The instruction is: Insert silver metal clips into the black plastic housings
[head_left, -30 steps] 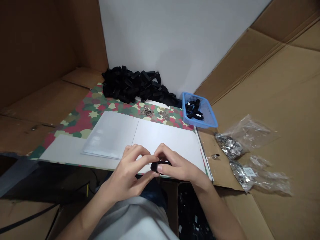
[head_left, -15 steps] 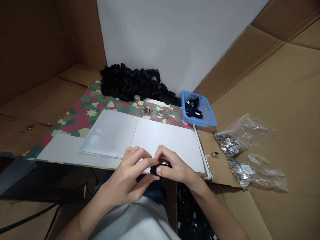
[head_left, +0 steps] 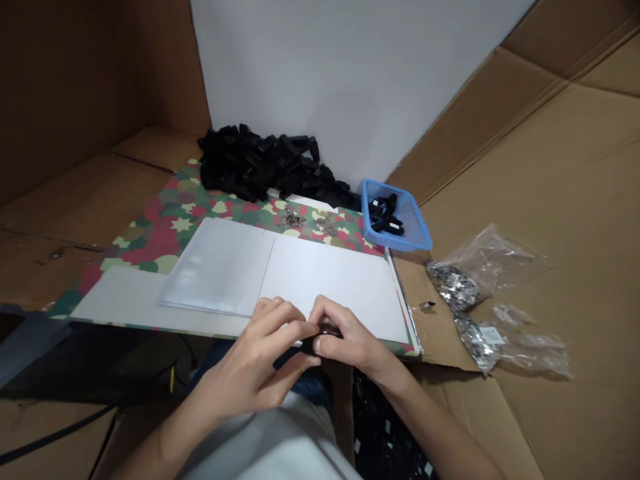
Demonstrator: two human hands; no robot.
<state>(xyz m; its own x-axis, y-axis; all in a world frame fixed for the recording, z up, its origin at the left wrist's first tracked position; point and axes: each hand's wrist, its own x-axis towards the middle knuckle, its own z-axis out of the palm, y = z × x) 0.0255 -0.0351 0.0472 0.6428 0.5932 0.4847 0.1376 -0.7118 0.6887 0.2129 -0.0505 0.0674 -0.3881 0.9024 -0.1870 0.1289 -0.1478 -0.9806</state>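
— Head view, straight in on the hands! Where's the black piece [head_left: 308, 344]?
— Caught between the two! The left hand [head_left: 255, 353] pinches its left end, index finger on the far side, thumb on the near. The right hand [head_left: 350, 337] has its grip folded round the rest, thumb laid along the near side.
— Its shape?
— Fingers cover most of it, so I'd say only that it looks short and dark, perhaps with a glossy patch by the right fingers.
— Edges, then!
— Right around the near edge of the table [head_left: 155, 240], grey shirt [head_left: 270, 440] just below. Ahead of the knuckles spreads a flat white sheet [head_left: 325, 280], with a shinier greyish sheet [head_left: 220, 267] beside it on the left; beyond them, a camouflage-patterned strip of tabletop.
— And what textures!
— Two little scatters of metal bits [head_left: 291, 219] on that strip; behind, a jagged heap of blocky black parts [head_left: 265, 163] against a smooth pale wall [head_left: 350, 87]. Far right corner, a blue basket [head_left: 400, 244], perforated plastic, more black parts inside. Out right, creased brown cardboard [head_left: 575, 220] carries crinkled clear bags [head_left: 455, 288] of silvery pieces!
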